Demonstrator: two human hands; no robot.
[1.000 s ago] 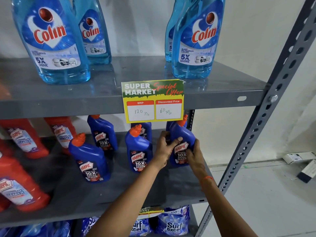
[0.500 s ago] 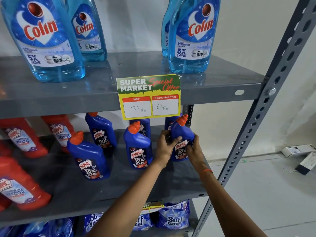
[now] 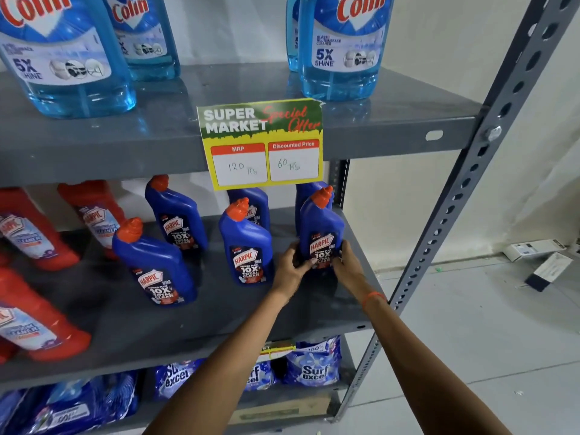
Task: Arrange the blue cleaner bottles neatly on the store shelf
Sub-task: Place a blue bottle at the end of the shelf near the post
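Observation:
Several blue Harpic cleaner bottles with orange caps stand on the grey middle shelf (image 3: 175, 321). The rightmost front bottle (image 3: 320, 227) stands upright near the shelf's right end, held low on both sides: my left hand (image 3: 290, 268) grips its left side and my right hand (image 3: 346, 266) its right side. Another blue bottle (image 3: 309, 191) stands just behind it, mostly hidden. To the left stand a middle front bottle (image 3: 246, 246), one behind it (image 3: 254, 205), a front left bottle (image 3: 155, 265) and a rear left bottle (image 3: 177, 215).
Red Harpic bottles (image 3: 28, 233) fill the shelf's left part. Pale blue Colin bottles (image 3: 342, 48) stand on the upper shelf, whose front edge carries a yellow price tag (image 3: 262, 142). Detergent packs (image 3: 314, 365) lie below. A slanted grey upright (image 3: 464, 189) bounds the right side; boxes (image 3: 533, 249) lie on the floor.
Both hands have slid down from the bottle's middle to its lower part. The bottle they hold stands a little further back and more upright. The camera has moved closer.

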